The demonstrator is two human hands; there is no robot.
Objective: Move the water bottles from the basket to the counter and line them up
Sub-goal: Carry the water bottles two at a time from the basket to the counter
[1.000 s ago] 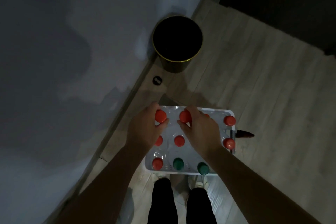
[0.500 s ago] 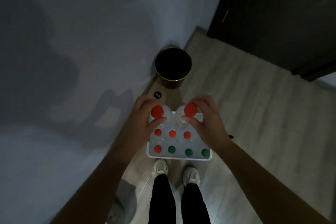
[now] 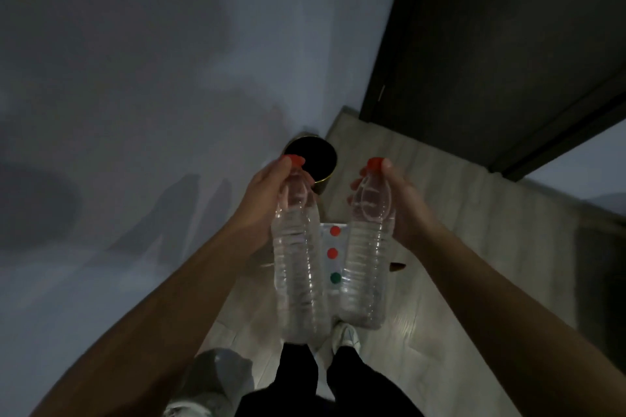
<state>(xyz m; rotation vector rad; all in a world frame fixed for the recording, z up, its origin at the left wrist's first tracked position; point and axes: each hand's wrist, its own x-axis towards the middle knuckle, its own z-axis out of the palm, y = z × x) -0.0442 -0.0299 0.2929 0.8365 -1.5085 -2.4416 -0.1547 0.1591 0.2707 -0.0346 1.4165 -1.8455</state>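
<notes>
A pale wall (image 3: 135,78) fills the area left of and beyond the basket (image 3: 333,227), and a dark door (image 3: 491,44) stands beyond it to the right. The basket sits on a light wood-look floor (image 3: 457,213), mostly hidden behind two raised bottles; only a strip of it shows between them, with two red caps (image 3: 335,231) and one green cap (image 3: 335,278) of bottles standing inside. Above the basket's left side the left bottle (image 3: 298,267) hangs upright, clear and ribbed, its red cap pinched in the grip of the left hand (image 3: 267,193), fingers closed around the neck. Above the basket's right side the right bottle (image 3: 369,247) hangs the same way, just beside the first but not touching it, held at the neck by the right hand (image 3: 403,210), whose grip is closed on it. Beyond the basket, against the wall, stands a round black bin (image 3: 311,161) with a gold rim. On the near side of the basket are the person's dark trouser legs (image 3: 338,382) and a white shoe (image 3: 345,337). A small dark object (image 3: 397,267) lies on the floor right of the basket.
</notes>
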